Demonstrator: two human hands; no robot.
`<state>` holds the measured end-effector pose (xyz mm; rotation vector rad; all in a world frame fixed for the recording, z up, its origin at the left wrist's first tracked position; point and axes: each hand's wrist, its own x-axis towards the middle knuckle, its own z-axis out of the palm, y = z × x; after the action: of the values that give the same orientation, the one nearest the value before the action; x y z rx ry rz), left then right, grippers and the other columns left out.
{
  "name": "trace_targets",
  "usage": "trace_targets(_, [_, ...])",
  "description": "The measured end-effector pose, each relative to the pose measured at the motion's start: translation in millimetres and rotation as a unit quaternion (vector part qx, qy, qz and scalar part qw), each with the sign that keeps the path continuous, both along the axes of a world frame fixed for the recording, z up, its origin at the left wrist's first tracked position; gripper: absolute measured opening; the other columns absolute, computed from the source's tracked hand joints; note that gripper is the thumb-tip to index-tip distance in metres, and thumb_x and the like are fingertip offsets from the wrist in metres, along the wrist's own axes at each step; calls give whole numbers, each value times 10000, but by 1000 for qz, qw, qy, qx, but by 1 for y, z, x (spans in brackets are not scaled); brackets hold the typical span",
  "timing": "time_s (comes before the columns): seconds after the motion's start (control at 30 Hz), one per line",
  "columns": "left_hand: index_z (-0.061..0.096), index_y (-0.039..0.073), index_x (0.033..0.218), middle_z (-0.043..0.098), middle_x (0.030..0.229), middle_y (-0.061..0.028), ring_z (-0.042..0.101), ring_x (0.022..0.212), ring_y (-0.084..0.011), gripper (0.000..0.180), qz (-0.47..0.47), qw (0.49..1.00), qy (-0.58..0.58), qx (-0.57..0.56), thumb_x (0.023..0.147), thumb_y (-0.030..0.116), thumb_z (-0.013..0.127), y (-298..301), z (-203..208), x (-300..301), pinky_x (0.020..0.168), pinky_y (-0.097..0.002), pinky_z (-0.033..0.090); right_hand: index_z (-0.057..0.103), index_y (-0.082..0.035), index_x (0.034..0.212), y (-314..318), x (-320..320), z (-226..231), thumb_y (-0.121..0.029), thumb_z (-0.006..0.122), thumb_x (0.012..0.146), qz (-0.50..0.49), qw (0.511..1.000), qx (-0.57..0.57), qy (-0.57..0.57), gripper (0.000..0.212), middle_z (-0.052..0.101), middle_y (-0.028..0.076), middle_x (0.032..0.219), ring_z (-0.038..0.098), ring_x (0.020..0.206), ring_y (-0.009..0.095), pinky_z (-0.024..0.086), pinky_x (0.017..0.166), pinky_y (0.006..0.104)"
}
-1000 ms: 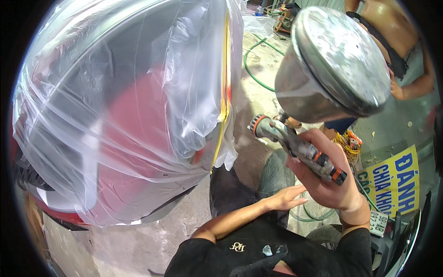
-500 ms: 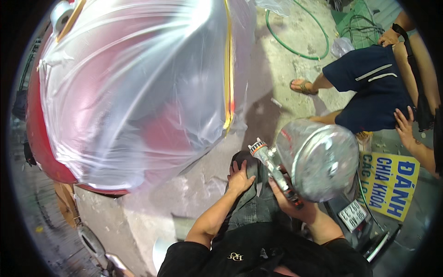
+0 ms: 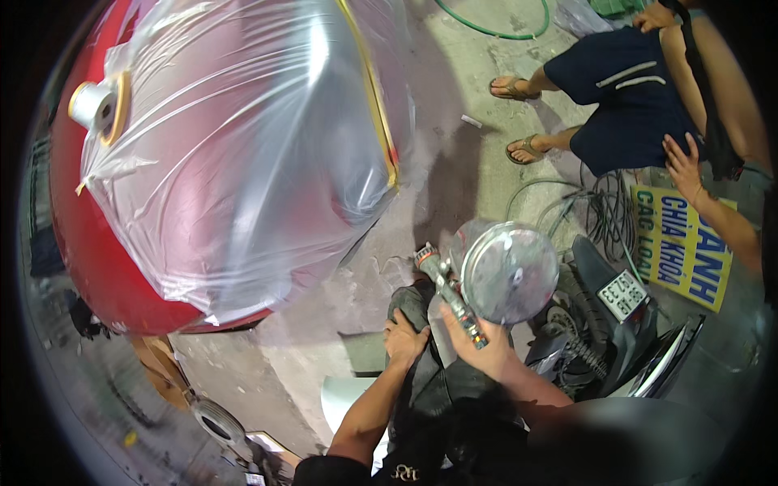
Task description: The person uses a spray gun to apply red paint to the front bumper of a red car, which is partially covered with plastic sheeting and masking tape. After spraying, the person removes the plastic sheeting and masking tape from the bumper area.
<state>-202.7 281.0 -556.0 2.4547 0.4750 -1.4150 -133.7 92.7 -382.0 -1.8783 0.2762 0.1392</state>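
Our right hand (image 3: 480, 350) is closed around the gun (image 3: 454, 304), whose round cup (image 3: 512, 274) shows at its right side. Just left of the gun, our left hand (image 3: 403, 342) lies open on the knee (image 3: 412, 303), holding nothing. To hold well, we judge that we should keep the wrist firm and the cup level, because it looks bulky. Right of the gun, a motorbike (image 3: 639, 334) seems to leave little room for the elbow. Farther left, the red car (image 3: 154, 279) stands under film (image 3: 243, 190). Ahead and right of the gun, cable (image 3: 609, 217) could catch a foot; beyond it stands a co-worker (image 3: 624, 101).
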Motion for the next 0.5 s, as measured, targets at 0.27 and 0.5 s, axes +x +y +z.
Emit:
trace_targets(0.27, [124,94,1569,462,1358,-287,583,1197,-436,1201,-12,990,44,136,702,495,852,68,-51,28,982,-490,512,600,38,1142,13,52,-53,-65,670,941,-62,995,-64,-51,236,640,58,888,593,785,113,497,729,286])
trace_targets(0.5, [238,85,1524,495,1301,-292,612,1126,-445,1080,-69,989,21,133,662,358,829,84,-70,34,959,-481,517,614,26,1070,26,62,-78,-72,661,945,-99,994,-52,9,166,645,42,892,575,798,95,485,747,268])
